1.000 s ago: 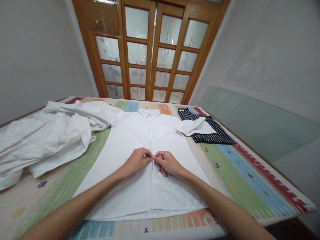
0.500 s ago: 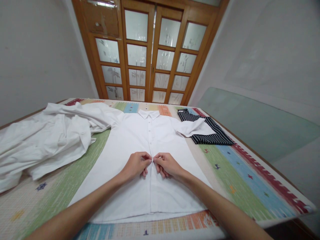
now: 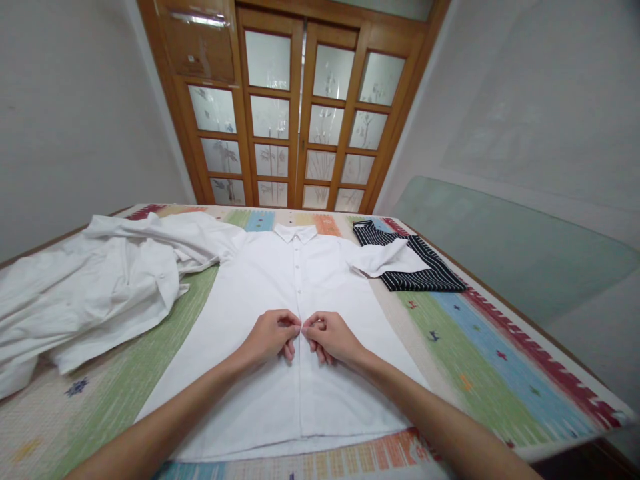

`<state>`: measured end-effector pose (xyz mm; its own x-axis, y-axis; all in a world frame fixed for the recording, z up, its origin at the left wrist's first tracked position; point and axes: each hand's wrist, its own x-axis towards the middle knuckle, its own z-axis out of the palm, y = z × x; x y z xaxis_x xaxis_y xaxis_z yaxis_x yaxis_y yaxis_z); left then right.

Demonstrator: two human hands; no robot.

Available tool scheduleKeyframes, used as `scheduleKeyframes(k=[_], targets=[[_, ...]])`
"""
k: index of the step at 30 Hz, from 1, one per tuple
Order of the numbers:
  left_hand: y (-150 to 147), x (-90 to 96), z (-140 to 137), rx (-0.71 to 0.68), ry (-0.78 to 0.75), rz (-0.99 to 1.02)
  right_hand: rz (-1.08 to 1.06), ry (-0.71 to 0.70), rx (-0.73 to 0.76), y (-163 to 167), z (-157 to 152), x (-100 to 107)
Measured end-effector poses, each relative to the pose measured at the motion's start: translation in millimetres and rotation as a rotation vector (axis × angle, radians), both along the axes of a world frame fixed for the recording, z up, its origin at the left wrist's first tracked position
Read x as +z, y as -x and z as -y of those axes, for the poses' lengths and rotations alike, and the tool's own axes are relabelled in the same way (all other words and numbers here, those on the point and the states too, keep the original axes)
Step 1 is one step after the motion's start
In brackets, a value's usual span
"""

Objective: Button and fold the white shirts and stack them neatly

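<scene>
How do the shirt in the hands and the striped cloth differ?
The shirt is plain white; the striped cloth is black with white stripes. The shirt lies spread out; the striped cloth looks folded. The left hand and right hand hold the shirt; neither touches the striped cloth. Both things lie on the tablecloth.

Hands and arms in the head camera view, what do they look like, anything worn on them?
The left hand and right hand show no gloves, rings or bracelets. The left forearm and right forearm are slender, with no sleeve, watch or marking visible.
</scene>
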<state>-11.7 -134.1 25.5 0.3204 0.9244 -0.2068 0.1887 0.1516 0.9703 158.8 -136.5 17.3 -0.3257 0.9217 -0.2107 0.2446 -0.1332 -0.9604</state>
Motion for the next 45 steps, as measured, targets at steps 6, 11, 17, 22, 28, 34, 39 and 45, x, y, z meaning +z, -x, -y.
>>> scheduleKeyframes(k=[6, 11, 17, 22, 28, 34, 39, 45], targets=[[1.5, -2.7, -1.4, -0.003, 0.023, 0.0, -0.058, 0.032, 0.003, 1.2, -0.3, -0.7], [0.7, -4.1, -1.1, 0.043, 0.028, 0.014, -0.091, 0.071, -0.01, 2.3, -0.3, 0.5], [-1.6, -1.1, 0.4, 0.108, 0.022, 0.015, -0.102, 0.088, -0.013, 2.6, 0.1, 2.6], [-1.7, -3.2, -0.9, 0.115, 0.007, -0.029, -0.11, 0.116, -0.009, 2.7, -0.2, 4.3], [-0.7, -3.8, -0.6, 0.092, -0.018, -0.029, -0.126, 0.112, 0.014, 2.3, 0.0, 3.9], [-0.2, -2.7, 1.9, 0.069, -0.052, -0.04, -0.105, 0.105, 0.011, 1.8, 0.5, 4.7], [0.3, -3.2, 1.5, 0.057, -0.051, -0.034, -0.101, 0.093, 0.01, 1.5, 1.1, 4.8], [0.7, -7.9, -0.2, 0.049, -0.057, -0.02, -0.089, 0.102, 0.013, 1.3, 1.7, 5.4]])
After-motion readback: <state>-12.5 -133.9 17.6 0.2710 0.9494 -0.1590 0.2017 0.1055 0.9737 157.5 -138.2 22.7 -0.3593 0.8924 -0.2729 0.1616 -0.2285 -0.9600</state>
